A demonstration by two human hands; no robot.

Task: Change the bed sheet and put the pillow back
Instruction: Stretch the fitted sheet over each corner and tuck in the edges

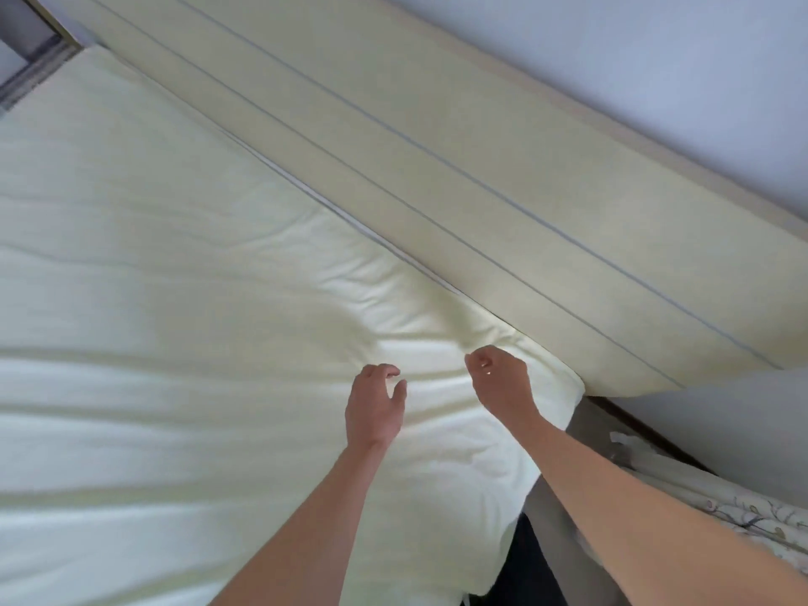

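hands: left hand (375, 402) loosely open | right hand (498, 378) pinching sheet (175, 299) | creases run left-right

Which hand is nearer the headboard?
Right. The right hand is at the sheet corner, just below the headboard; the left hand is farther out over the bed.

You see a pale cream-yellow sheet (183, 299) over the whole bed, plain, with faint tone-on-tone stripes. Along the bed's far edge, the headboard (437, 137) is beige, crossed lengthwise by thin grey-blue lines. The wall (656, 59) behind it is pale blue-grey. Beyond the bed's right corner lies white fabric (739, 518) printed with grey branches and small yellowish motifs.
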